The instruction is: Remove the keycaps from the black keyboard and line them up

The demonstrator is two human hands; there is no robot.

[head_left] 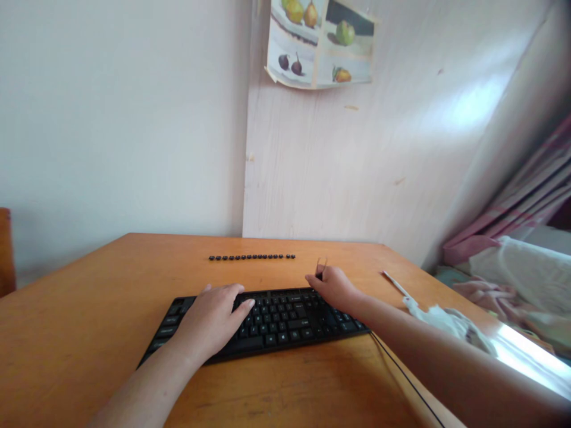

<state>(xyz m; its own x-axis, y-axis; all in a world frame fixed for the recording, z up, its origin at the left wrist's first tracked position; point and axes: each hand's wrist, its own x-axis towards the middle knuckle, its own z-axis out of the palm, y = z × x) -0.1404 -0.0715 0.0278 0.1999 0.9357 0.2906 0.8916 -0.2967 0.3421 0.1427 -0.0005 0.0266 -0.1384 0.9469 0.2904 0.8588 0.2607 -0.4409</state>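
Observation:
A black keyboard lies on the wooden table in front of me, with a bare patch lacking keycaps at its right-middle part. My left hand rests open on the keyboard's left half, thumb apart from the fingers. Above the keyboard's upper right edge, my right hand is closed in a pinch around a small tool with two thin wire prongs, apparently a keycap puller. A dark bit shows at its fingertips; I cannot tell whether it is the handle or a keycap. Beyond the keyboard stands a straight row of small black keycaps.
The keyboard's black cord runs off the table's front right. A thin white stick-like tool and a crumpled whitish cloth lie on the right. Behind the table is a wall with a fruit picture; pink curtains hang at right.

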